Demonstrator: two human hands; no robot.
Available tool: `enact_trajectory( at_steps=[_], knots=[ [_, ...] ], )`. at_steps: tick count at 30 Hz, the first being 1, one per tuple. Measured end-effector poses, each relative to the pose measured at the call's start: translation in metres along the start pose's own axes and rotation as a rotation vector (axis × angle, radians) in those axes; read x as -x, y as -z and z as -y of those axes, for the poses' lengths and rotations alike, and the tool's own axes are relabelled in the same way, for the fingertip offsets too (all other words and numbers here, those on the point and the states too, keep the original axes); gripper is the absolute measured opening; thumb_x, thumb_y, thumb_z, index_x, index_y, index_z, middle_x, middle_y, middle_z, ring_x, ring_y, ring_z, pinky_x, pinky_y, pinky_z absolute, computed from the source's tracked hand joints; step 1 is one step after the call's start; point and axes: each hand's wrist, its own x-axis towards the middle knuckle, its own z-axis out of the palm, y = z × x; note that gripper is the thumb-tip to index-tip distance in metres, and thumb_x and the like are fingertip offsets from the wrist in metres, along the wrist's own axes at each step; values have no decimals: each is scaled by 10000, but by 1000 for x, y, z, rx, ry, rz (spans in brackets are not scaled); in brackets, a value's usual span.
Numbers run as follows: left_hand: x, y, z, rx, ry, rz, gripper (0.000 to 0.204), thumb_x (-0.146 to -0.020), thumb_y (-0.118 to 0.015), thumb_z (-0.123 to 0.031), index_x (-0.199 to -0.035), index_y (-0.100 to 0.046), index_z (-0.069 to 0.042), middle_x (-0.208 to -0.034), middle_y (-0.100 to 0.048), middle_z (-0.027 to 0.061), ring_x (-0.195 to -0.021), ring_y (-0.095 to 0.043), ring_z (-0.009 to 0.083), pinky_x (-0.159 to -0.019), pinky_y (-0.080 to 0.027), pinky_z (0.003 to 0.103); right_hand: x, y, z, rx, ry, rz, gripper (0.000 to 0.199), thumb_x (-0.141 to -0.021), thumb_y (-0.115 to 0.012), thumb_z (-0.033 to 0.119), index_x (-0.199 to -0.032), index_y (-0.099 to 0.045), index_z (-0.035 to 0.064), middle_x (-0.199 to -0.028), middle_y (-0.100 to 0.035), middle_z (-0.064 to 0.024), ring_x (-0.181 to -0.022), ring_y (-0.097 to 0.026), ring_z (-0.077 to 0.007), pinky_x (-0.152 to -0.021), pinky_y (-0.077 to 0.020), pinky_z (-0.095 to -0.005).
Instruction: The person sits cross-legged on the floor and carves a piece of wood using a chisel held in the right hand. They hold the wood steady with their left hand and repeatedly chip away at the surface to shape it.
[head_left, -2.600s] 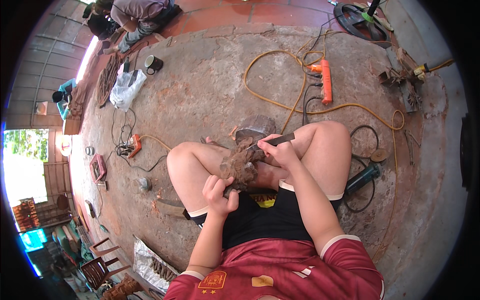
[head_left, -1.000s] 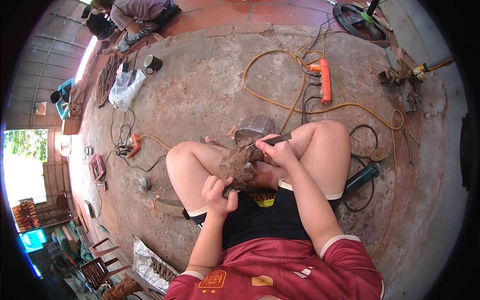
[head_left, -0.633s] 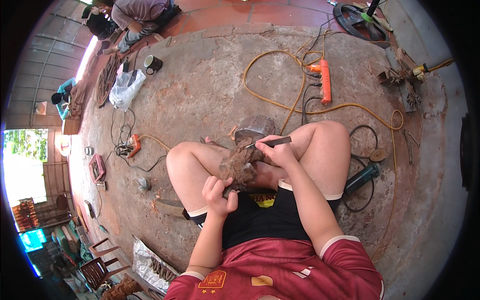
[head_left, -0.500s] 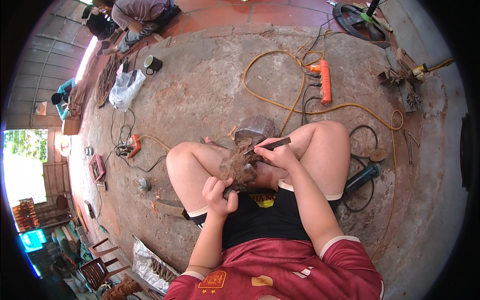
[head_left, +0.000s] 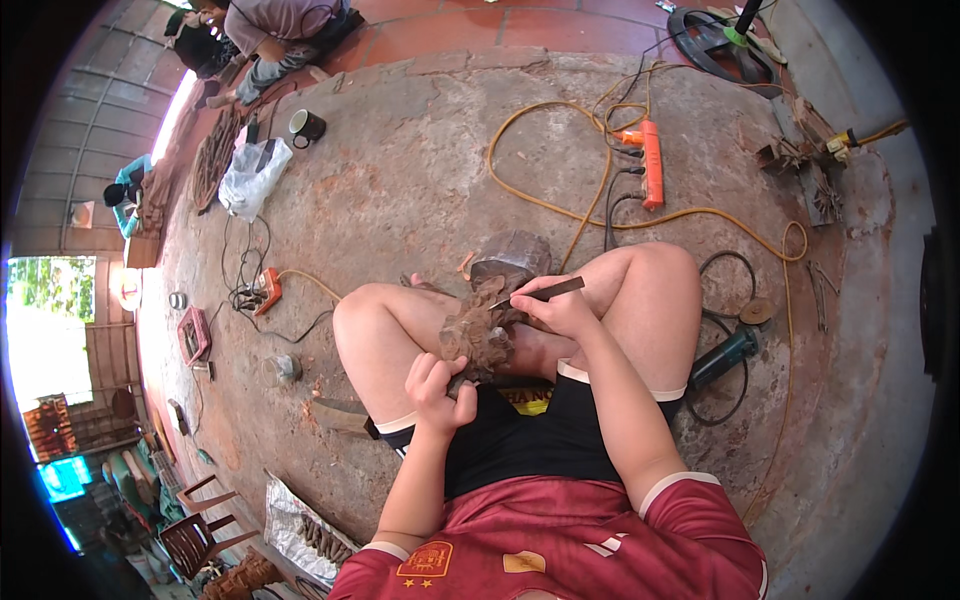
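Note:
Between my bent legs rests a brown, rough carved piece of wood point(head_left: 476, 338). Its near end is gripped by my left hand point(head_left: 440, 395), with the fingers curled; part of that grip is hidden. My right hand point(head_left: 556, 310) is closed round a dark, flat-handled carving chisel point(head_left: 560, 288), whose tip points left at the upper right side of the carving. Just beyond the carving stands a round wooden block point(head_left: 512, 256).
An orange power strip point(head_left: 651, 165) with a looping yellow cord lies ahead to the right. Near my right knee is a green power tool point(head_left: 725, 358). A glass jar point(head_left: 282, 370), a plastic bag point(head_left: 254, 180) and a mug point(head_left: 306, 128) stand left. Other people sit farther off.
My right hand and the chisel have shifted very slightly to the right. My left hand and the carving look the same.

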Motion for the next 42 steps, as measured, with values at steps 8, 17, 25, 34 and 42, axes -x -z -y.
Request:
enact_trajectory(
  at_steps=[8, 17, 25, 34, 42],
  knots=[
    [1, -2, 0, -5, -23, 11, 159, -555, -582, -74, -694, -609, -2, -599, -473, 126, -537, -463, 305, -516, -397, 390, 5, 4, 8, -320, -139, 21, 179, -845, -774, 209, -877, -700, 49, -634, -600, 16, -537, -505, -61, -480, -405, -250],
    [-5, -3, 0, 7, -5, -14, 143, -553, -573, -81, -670, -590, 0, -587, -452, 137, -536, -452, 310, -514, -395, 395, 0, -1, 2, -171, -85, 20, 167, -871, -741, 188, -887, -684, 32, -653, -603, 9, -568, -530, -70, -518, -428, -238],
    [-3, -4, 1, 20, -30, -27, 129, -561, -568, -87, -661, -571, -5, -588, -435, 140, -534, -439, 320, -506, -380, 404, -5, 2, -16, -154, -96, -89, 163, -877, -736, 182, -901, -684, 30, -681, -609, 9, -592, -545, -68, -533, -434, -234],
    [4, -3, 5, 20, -22, -16, 125, -560, -563, -80, -659, -571, -3, -596, -443, 147, -545, -449, 327, -515, -391, 406, -6, 2, -16, -119, -104, -70, 196, -875, -741, 218, -894, -682, 32, -667, -605, 8, -584, -543, -80, -535, -444, -243],
    [-6, -5, 0, 39, -16, -33, 130, -558, -565, -77, -665, -578, -4, -605, -456, 150, -552, -459, 333, -523, -399, 411, -5, 5, -17, -191, -100, -78, 178, -876, -740, 181, -914, -676, 19, -695, -612, -2, -601, -550, -82, -552, -450, -243]
  ],
)
